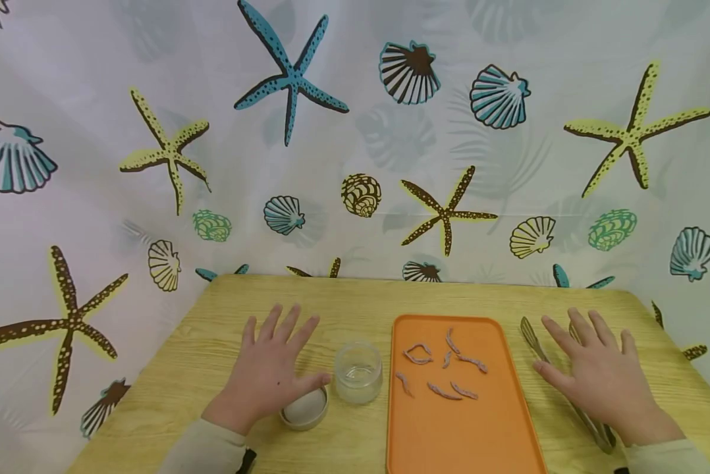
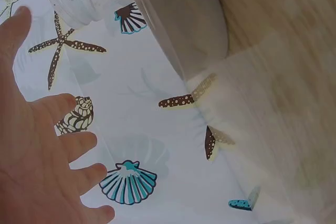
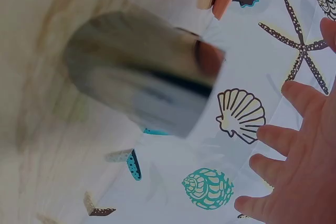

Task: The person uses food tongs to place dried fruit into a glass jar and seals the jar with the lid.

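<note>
My left hand (image 1: 266, 375) is spread with straight fingers over the left side of the table, holding nothing. Below its thumb lies a round pale lid (image 1: 306, 409), partly covered by the hand. An open clear glass jar (image 1: 357, 382) stands just right of that thumb. My right hand (image 1: 604, 375), also spread and holding nothing, is over metal tongs (image 1: 531, 337), hiding their middle. The tongs' bent end (image 3: 142, 72) looms large in the right wrist view. Between the hands, several thin purplish-brown strips (image 1: 444, 391) lie on an orange tray (image 1: 467, 434), one curled into a loop.
The wood-grain table (image 1: 307, 293) ends at the back against a white curtain (image 1: 355, 145) printed with starfish and shells. This cloth also hangs along both sides. The tray's raised rim runs between the jar and the tongs.
</note>
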The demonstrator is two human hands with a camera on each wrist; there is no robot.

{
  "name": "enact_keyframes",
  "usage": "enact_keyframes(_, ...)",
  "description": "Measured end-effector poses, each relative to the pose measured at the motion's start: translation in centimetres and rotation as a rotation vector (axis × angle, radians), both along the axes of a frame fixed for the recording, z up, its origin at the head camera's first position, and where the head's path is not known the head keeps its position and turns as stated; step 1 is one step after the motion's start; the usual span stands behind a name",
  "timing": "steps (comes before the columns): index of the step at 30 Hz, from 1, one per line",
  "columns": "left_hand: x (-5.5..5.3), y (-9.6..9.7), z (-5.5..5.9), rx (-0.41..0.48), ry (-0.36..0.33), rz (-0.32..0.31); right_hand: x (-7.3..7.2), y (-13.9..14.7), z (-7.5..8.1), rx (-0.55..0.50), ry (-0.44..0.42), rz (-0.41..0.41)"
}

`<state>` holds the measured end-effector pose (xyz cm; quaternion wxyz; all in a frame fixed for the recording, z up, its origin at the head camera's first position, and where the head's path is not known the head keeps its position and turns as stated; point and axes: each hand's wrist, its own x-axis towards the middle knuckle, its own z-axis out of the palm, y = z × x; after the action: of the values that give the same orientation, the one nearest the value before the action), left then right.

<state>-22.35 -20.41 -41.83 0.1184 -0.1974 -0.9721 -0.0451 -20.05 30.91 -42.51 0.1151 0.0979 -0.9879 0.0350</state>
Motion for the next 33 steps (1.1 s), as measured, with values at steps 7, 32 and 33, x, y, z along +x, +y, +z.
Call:
enact_keyframes(7,0.0,0.5,-0.3,0.032,-0.059,-0.031,0.3,-0.2,0.1,-0.034,-0.029,0.002)
enact_keyframes(32,-0.5,3.8,-1.7,0.497,-0.533,-0.043,0.3,2.7,0.1,-0.114,-0.290,-0.077)
enact_keyframes(33,-0.6,3.9,-1.7,0.509,-0.540,-0.044,0.3,2.9,0.0,-0.116,-0.309,-0.086)
